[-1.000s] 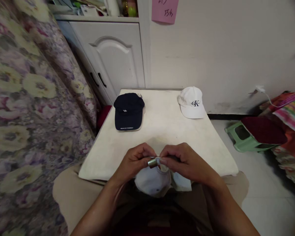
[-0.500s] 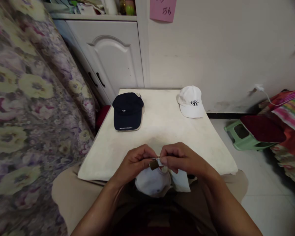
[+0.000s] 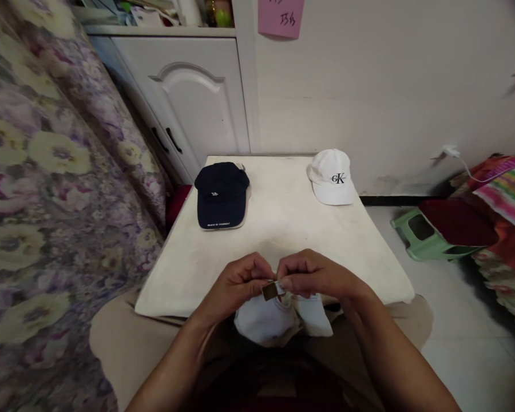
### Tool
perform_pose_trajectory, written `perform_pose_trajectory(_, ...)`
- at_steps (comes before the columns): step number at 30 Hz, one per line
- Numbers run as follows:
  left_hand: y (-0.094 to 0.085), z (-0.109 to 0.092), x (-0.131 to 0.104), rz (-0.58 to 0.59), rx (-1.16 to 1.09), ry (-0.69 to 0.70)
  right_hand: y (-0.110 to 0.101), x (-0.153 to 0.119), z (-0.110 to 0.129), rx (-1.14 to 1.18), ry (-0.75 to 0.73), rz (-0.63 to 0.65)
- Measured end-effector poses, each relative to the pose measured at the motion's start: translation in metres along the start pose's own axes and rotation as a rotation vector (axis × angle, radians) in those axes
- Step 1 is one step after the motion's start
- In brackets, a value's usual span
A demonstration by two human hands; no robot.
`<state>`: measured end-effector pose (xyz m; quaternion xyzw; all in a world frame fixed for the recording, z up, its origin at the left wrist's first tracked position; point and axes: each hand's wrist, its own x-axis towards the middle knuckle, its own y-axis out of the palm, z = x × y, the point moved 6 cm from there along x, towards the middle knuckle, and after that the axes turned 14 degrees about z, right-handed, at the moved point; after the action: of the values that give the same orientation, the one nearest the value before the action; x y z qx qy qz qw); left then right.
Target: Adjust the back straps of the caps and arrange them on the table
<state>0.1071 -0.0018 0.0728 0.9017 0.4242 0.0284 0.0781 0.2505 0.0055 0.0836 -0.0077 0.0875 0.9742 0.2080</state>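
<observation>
A light-coloured cap (image 3: 264, 320) hangs below my two hands at the table's front edge, over my lap. My left hand (image 3: 246, 279) pinches a small brownish buckle (image 3: 270, 290) on the cap's strap. Close beside it, my right hand (image 3: 306, 274) is closed on the pale strap (image 3: 280, 288) at the buckle's right side. The cap's pale brim (image 3: 315, 317) shows below my right hand. The fingertips hide part of the strap.
On the cream-covered table (image 3: 278, 206), a navy cap (image 3: 222, 194) lies at the back left and a white cap (image 3: 333, 177) at the back right. A green stool (image 3: 429, 237) stands right of the table; a floral curtain (image 3: 60, 229) hangs at the left.
The cap in my hands has turned slightly, and the buckle has tilted and shifted a little downward. Both hands keep their grip nearly in place.
</observation>
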Motion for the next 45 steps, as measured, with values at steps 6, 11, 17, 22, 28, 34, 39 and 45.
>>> perform_pose_trajectory(6, -0.002, 0.004, 0.000, 0.013, 0.025, -0.042, -0.002, -0.002, -0.001, -0.066, 0.010, -0.014)
perform_pose_trajectory(11, -0.003, 0.002, 0.001, 0.019, 0.020, -0.022, -0.003, 0.000, -0.010, -0.002, -0.002, -0.029)
perform_pose_trajectory(17, 0.000, -0.002, 0.003, 0.035, 0.035, -0.036, -0.001, 0.005, -0.022, 0.236, -0.103, -0.042)
perform_pose_trajectory(22, 0.001, 0.002, 0.005, 0.039, 0.002, -0.050, 0.000, 0.005, -0.028, 0.239, -0.110, -0.069)
perform_pose_trajectory(28, 0.001, 0.009, 0.004, 0.037, -0.024, -0.093, -0.003, -0.001, -0.023, 0.183, -0.093, -0.054)
perform_pose_trajectory(34, 0.000, 0.011, 0.001, 0.064, -0.045, -0.093, -0.004, -0.006, -0.026, 0.259, -0.131, -0.075)
perform_pose_trajectory(39, 0.003, 0.008, 0.002, 0.098, -0.077, -0.078, -0.003, -0.005, -0.026, 0.257, -0.130, -0.103)
perform_pose_trajectory(45, 0.007, 0.009, 0.001, 0.167, -0.107, -0.082, -0.002, -0.006, -0.029, 0.252, -0.113, -0.118)
